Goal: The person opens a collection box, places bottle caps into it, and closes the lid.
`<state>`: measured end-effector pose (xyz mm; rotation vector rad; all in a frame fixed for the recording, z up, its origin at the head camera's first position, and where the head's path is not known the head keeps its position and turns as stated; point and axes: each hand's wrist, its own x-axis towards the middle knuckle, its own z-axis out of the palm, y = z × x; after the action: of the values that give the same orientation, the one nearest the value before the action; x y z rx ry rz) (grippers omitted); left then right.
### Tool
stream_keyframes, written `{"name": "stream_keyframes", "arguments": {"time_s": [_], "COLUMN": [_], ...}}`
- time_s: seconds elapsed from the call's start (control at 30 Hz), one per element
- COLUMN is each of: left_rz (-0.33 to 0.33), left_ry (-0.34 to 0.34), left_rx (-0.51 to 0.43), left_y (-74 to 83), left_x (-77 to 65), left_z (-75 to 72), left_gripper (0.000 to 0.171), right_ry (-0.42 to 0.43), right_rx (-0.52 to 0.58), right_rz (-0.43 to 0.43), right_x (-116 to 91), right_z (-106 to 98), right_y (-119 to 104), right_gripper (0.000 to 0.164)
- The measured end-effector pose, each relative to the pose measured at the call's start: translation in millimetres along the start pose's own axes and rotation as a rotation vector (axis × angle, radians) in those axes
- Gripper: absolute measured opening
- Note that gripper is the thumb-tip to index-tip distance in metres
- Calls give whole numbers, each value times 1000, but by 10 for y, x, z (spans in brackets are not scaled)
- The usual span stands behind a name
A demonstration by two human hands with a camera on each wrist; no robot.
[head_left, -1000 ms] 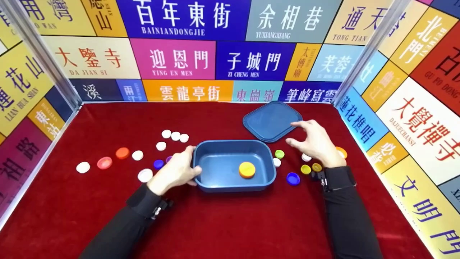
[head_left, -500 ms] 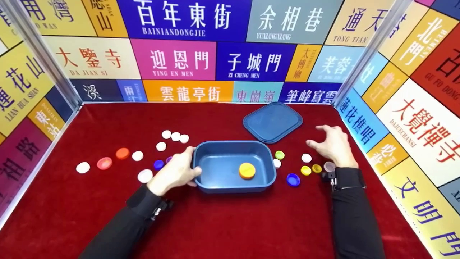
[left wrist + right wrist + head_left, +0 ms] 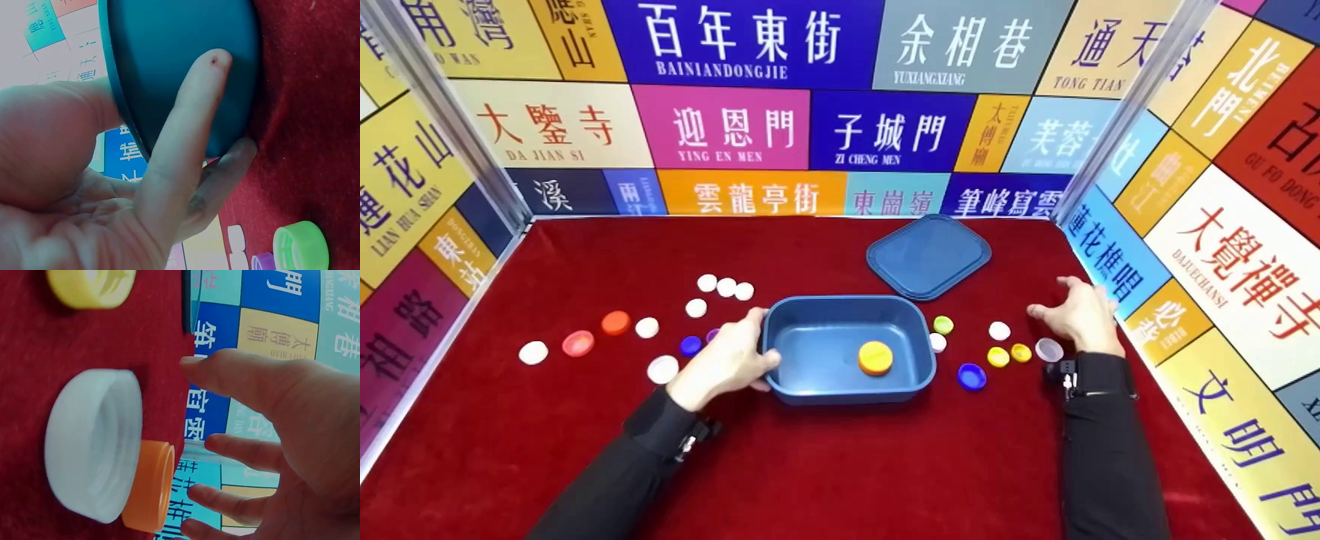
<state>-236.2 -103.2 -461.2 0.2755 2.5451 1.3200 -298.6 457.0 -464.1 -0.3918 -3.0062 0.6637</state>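
Note:
In the head view my left hand (image 3: 731, 351) grips the left end of a blue plastic box (image 3: 847, 394). The thumb hooks over the rim, while the fingers lie against the outer wall, as the left wrist view shows. An orange-yellow bottle cap (image 3: 876, 358) lies inside the box. Far to the right, my right hand (image 3: 1081, 319) hovers with spread fingers and holds nothing. Nearest to it are a translucent white cap (image 3: 93, 447) and, just behind that, an orange cap (image 3: 149, 486), which the hand hides in the head view.
A blue lid (image 3: 930, 256) lies behind the box. Right of the box are a dark blue cap (image 3: 971, 376), a green cap (image 3: 943, 325) and small yellow caps (image 3: 998, 357). Several white caps (image 3: 696, 307) and red caps (image 3: 578, 343) lie to the left. Printed walls (image 3: 735, 127) enclose the table.
My right hand has moved to the right, away from the lid, uncovering the translucent cap in the head view. The left hand and the box have stayed in place.

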Motion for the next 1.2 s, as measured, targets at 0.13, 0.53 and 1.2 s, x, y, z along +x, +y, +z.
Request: {"name": "stream_keyframes", "arguments": {"time_s": [0.13,0.53,1.2], "left_rz": [-2,-7,10], "left_ry": [0,-7,2], "left_rx": [3,9,12], "left_y": [0,3,-17], "left_x": [-4,-7,9], "left_z": [4,3,4], "left_gripper": [69,69,67], "right_ry": [-23,-42,62], "right_rx": [-13,-13,48], "right_rz": [-4,8,-23], "right_x": [8,-17,-38], "right_z": [-3,-2,2], "right_y": [50,149,76], "right_gripper": [90,66,37]}}
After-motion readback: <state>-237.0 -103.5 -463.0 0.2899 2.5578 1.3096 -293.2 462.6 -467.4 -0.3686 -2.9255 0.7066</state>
